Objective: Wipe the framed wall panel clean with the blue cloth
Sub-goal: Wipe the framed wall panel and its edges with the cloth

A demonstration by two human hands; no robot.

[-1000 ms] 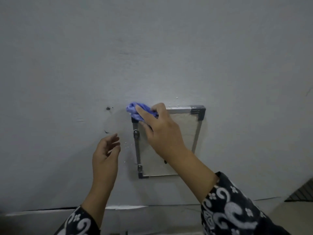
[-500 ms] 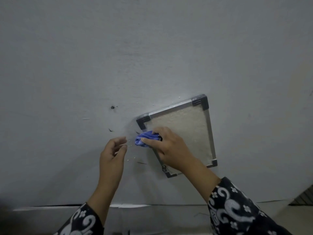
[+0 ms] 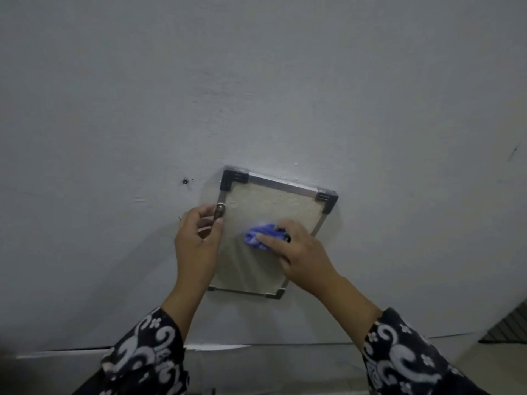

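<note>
Hands at work on one framed wall panel: your right hand presses one bunched blue cloth against the pale textured face of the panel, right of centre; the fingers are curled over the wad and the thumb lies along its lower edge, so the cloth is pinched between them and flattened to the surface; only the left part of the cloth shows past your knuckles. Your left hand steadies the panel's left rail; its fingers are half curled and close together, the fingertips touching the metal edge just below a small round fitting; whether the thumb grips behind the rail you cannot tell from this view. Count stands at two hands, one cloth, one panel; the frame shows four dark corner pieces, two large at the top and two smaller at the bottom, the lower left one partly behind your left wrist. The panel sits slightly tilted on the grey wall; one small dark hole marks the wall left of the upper left corner; both forearms wear dark patterned sleeves.
</note>
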